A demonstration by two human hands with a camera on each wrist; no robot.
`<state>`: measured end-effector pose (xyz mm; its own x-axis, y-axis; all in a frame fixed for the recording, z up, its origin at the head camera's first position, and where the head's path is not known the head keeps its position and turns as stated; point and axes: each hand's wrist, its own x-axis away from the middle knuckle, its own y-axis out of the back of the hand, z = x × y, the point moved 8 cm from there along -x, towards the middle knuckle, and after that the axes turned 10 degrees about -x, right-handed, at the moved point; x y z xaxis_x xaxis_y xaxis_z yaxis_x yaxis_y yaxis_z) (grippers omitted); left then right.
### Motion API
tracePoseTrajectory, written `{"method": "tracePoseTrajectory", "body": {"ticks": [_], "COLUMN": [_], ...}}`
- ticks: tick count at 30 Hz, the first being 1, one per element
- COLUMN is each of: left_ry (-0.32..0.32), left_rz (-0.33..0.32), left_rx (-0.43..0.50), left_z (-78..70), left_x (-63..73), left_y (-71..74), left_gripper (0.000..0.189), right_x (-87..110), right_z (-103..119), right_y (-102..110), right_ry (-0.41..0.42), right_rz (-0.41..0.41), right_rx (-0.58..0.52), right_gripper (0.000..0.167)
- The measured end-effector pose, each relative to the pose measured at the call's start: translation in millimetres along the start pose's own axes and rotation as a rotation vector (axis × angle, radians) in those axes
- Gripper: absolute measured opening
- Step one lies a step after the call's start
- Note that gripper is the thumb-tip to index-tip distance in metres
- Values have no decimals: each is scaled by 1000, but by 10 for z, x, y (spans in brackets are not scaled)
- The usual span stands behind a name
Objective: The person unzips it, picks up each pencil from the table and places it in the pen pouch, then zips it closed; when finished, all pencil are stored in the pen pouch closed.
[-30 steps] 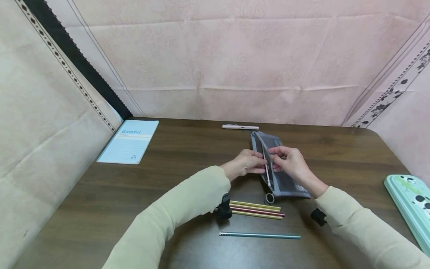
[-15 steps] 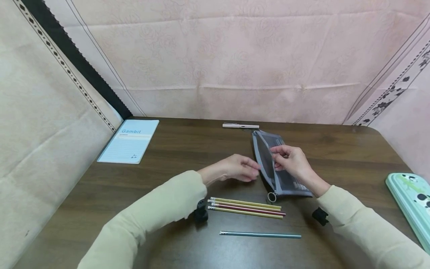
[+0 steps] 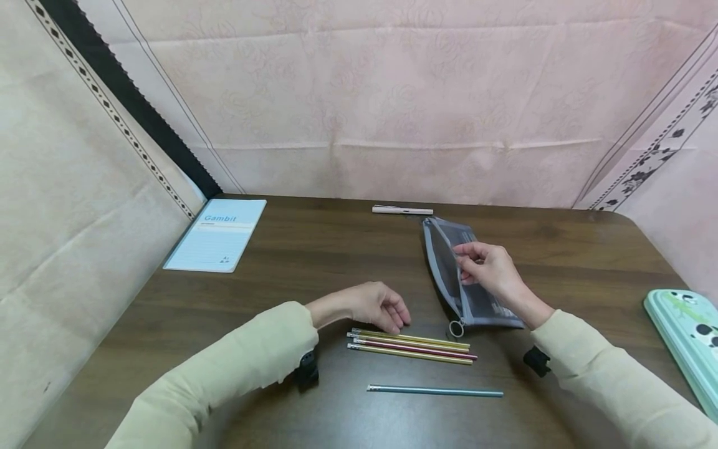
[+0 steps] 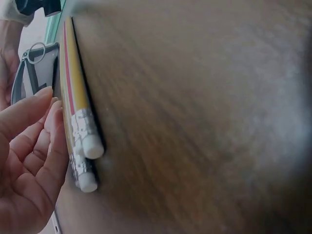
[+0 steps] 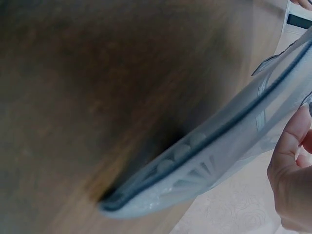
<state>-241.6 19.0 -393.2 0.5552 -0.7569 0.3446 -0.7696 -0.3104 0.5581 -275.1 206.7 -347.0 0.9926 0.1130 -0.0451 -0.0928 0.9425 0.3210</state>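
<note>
- So the left hand (image 3: 378,305) is hovering right at the row of gold and red pencils (image 3: 421,350), fingers loosely bent and gripping nothing. Can't really tell whether a fingertip is touching one.
- Those pencils are lying side by side around the middle of the wooden table (image 3: 314,237), white eraser ends pointing toward its left edge.
- Right hand (image 3: 488,271) is pinching the rim of the grey mesh pouch (image 3: 477,312) between thumb and fingers.
- The pouch is lying right of the table's middle, stretching up toward the far edge, and its mouth is gaping toward the left edge. A ring (image 3: 450,329) is hanging at the near end of the zip, just beyond the pencils' tips.
- One teal pencil (image 3: 435,391) is lying by itself on the near side of that row.
- A white pen (image 3: 402,211) is lying along the far edge, just beside the pouch's top.
- A pale blue notebook (image 3: 215,240) is sitting in the far left corner.
- A mint green case (image 3: 687,330) is sitting by the right edge.
</note>
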Motion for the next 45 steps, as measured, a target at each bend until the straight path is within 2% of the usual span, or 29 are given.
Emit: {"method": "tracePoseTrajectory", "body": {"ticks": [4,14,20,24,29,31,34,37,40,45], "left_ry": [-30,-192,-241,-240,-153,-107,-38,30,77,127], "left_rz": [-18,-14,-16,-3,58,79,64,6,-51,-104], "left_rx": [-152,-434,-521,-525,-433,-361,-203,5,210,514], "left_z": [-42,-186,-198,-170,-69,-20,47,115,143,64], "left_x": [9,5,22,87,201,224,196,93,-39,-296], "left_y": [-18,-51,-19,115,359,440,528,551,503,362], "left_gripper": [18,15,13,13,15,16,16,20,27,36], "right_x": [4,24,41,31,-11,-22,-26,-27,-28,-13], "right_z": [-7,-16,-3,12,38,41,42,32,20,0], "right_y": [4,11,3,-4,-26,-32,-30,-27,-33,-40], "right_ry": [4,1,7,7,17,16,15,14,9,-7], "right_rz": [-3,-10,-3,-1,3,2,-8,-16,-13,-13], "right_rx": [-5,-9,-28,-28,-16,-12,-8,-7,-14,-11], "right_gripper": [28,28,30,30,29,29,28,28,28,29]}}
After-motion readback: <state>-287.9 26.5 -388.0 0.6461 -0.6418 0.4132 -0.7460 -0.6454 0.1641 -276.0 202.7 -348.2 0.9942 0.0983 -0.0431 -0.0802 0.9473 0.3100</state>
